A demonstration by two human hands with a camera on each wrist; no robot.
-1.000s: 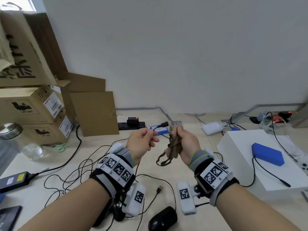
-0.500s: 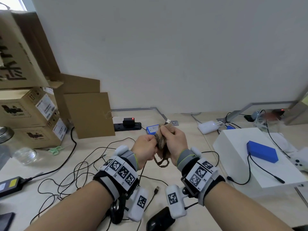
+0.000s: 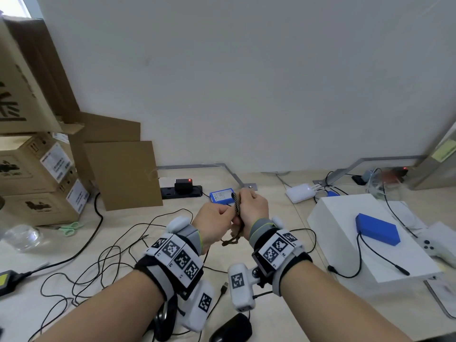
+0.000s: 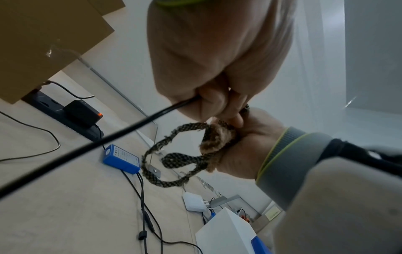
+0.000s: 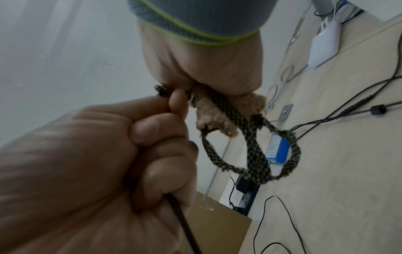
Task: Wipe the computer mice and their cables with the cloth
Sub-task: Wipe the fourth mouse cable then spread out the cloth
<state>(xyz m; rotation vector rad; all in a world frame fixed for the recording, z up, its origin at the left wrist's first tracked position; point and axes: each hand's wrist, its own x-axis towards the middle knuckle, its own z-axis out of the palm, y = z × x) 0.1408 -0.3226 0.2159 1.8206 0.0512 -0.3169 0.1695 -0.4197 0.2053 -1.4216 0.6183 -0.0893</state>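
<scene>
**Wiping a mouse cable with the cloth**

The left hand (image 3: 217, 222) is curled tight around a thin black cable (image 4: 121, 128). The right hand (image 3: 253, 208) squeezes the fuzzy tan cloth (image 5: 214, 111) in a fist, right up against the left hand. The cloth has a dark woven edge that hangs down in loops.

This looks like the cable-wiping step. The two hands are touching, so the next move likely means sliding the cloth along the cable while the left hand holds it still.

One black mouse (image 3: 230, 329) sits on the desk (image 3: 278, 324) below the arms.

Cardboard boxes (image 3: 37, 178) are stacked at the left. I cannot tell what is inside them.
</scene>
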